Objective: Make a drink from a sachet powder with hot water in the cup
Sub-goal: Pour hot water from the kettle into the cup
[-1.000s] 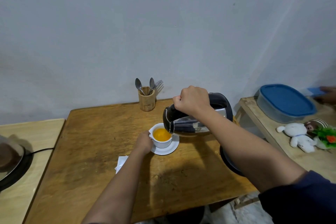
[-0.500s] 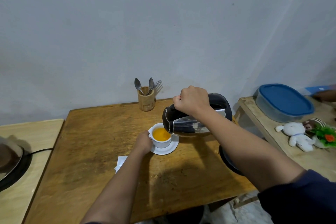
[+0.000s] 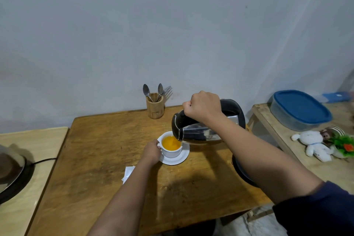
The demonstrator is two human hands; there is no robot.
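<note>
Head view: white cup (image 3: 171,151) stands on a white saucer (image 3: 179,159) on the brown wooden worktop (image 3: 107,155), filled with orange liquid. Left hand (image 3: 152,151), grip wrapped against the cup's near-left side at the handle, fingers curled onto it. Right hand (image 3: 203,105), grip clenched in a fist round the black handle of the kettle (image 3: 201,132). Kettle is tilted, spout down and to the left of that grip, its lip directly over the cup's right rim; a thin stream meets the liquid surface. Kettle body is shiny metal with black top.

Below the left grip, partly under the forearm, a white sachet (image 3: 128,173) lies flat on the worktop. Below the right grip, under the right forearm, the black round kettle base (image 3: 241,172) sits near the worktop's right edge. Beyond both grips, at the wall, a wooden holder (image 3: 155,109) carries two spoons and a fork.

Right of the worktop, a paler side table (image 3: 314,166) holds a clear container with blue lid (image 3: 300,109) and a white plush toy (image 3: 314,144). Far left, a dark round appliance (image 3: 11,176) with black cord sits on a light surface.
</note>
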